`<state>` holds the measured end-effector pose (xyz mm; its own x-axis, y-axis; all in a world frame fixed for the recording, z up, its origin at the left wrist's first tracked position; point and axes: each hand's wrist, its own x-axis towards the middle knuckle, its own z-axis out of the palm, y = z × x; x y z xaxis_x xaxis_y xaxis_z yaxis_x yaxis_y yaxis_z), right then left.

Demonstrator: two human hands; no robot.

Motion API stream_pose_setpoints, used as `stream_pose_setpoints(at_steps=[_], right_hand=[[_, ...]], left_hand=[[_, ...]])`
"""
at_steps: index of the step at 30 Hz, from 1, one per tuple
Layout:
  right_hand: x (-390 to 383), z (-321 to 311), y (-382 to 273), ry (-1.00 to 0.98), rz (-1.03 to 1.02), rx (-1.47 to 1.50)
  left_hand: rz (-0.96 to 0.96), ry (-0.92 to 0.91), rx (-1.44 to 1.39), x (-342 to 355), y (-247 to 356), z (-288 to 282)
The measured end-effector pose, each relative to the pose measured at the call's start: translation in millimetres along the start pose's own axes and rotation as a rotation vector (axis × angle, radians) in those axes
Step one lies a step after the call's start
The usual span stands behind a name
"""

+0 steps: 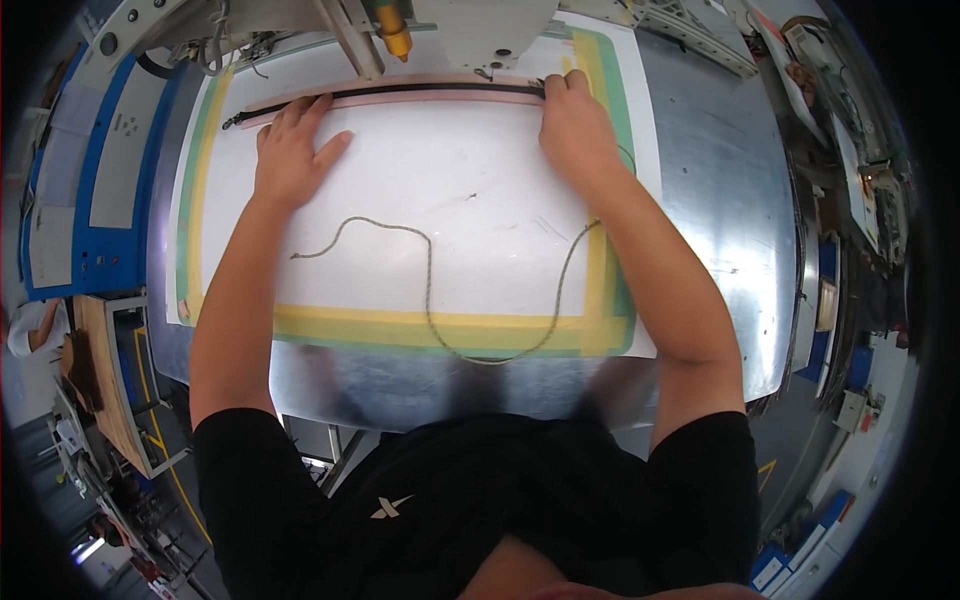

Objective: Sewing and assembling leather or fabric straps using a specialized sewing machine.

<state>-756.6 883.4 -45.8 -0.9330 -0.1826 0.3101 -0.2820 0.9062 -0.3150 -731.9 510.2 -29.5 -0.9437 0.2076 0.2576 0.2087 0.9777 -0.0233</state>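
A long black zipper-like strip (pixel 440 88) lies on a narrow pink strip (pixel 420 98) across the upper part of a white sheet (pixel 380 170) bordered with yellow and green tape. My left hand (pixel 295 160) rests with fingers apart on the strips' left portion, near dark metal bits at that end. At the right end, my right hand (pixel 575 135) has curled fingers gripping the black strip. A thin patterned cord (pixel 430 280) winds loosely below my hands and passes under my right forearm.
A steel table (pixel 720 200) carries the sheet. Machine parts with a yellow cylinder (pixel 395 35) overhang its far edge. A blue-and-grey cabinet (pixel 100 200) stands left, above a wooden trolley (pixel 110 380); another person (pixel 35 325) is at the far left. Equipment lines the right side.
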Motion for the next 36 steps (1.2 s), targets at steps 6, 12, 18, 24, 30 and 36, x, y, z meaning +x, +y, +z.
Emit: stream_pose_setpoints(at_steps=[6,12,18,24,30,36], right_hand=[[1.1,-3.9,-2.0,-0.086,0.081,-0.026],[2.0,0.1,3.2,-0.006,0.120,0.104],[-6.1,2.3,-0.2,-0.035,0.026,0.044],[-9.0,-6.1,-9.2,-0.138,0.065,-0.119],[-12.0,-17.5,19.6,-0.170,0.093,-0.206],[-28.1,-32.3,69.6,-0.111,0.129,-0.218]], left_hand=[[0.000,0.011,-0.024,-0.1,0.0,-1.9],[-0.030,-0.007,-0.033,0.3,-1.4,-2.0],[-0.021,0.045,-0.050,-1.9,-5.4,2.9],[-0.058,0.051,-0.039,-1.3,4.1,-2.8],[-0.242,0.105,0.018,6.8,24.7,1.9],[-0.154,0.026,0.109,11.4,-0.2,2.3]])
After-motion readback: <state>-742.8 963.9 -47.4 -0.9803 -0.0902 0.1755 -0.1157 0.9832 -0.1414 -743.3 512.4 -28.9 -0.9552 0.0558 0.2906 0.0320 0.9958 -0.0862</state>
